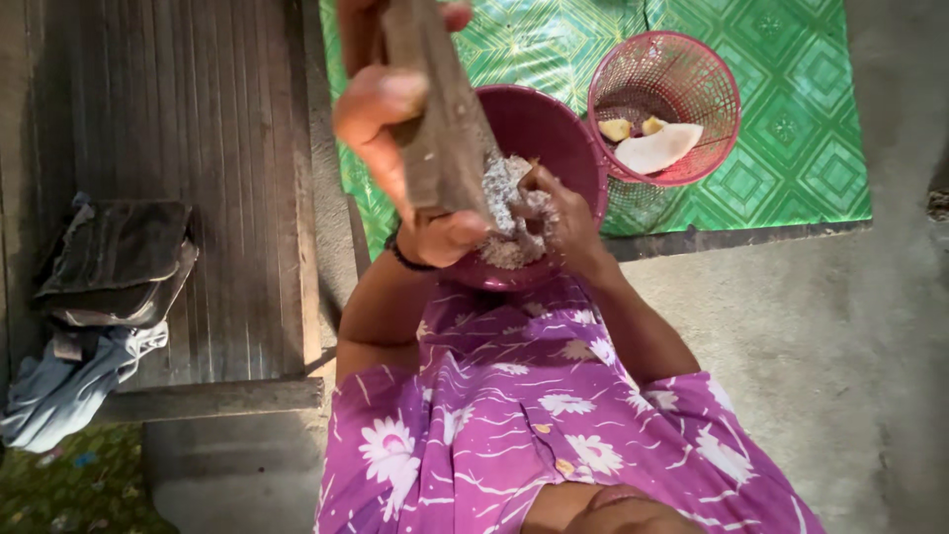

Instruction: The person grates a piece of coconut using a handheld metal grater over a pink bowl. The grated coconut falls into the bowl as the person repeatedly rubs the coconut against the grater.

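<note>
My left hand [395, 138] grips a long wooden grater board [435, 109] held upright and tilted over a dark pink bowl [554, 133]. White grated coconut [509, 213] clings to the board's lower end and lies heaped in the bowl. My right hand [559, 213] presses into the gratings at the foot of the board, fingers curled; whether it holds a piece I cannot tell. A black band circles my left wrist. The bowl rests against my lap, over a purple flowered dress [524, 415].
A pink mesh basket [682, 69] with white coconut pieces [657, 146] stands on a green patterned mat [791, 119] behind the bowl. A wooden bench [188, 148] at left carries folded dark cloth [119, 257] and a blue rag [59, 391]. Bare concrete floor [820, 336] lies at right.
</note>
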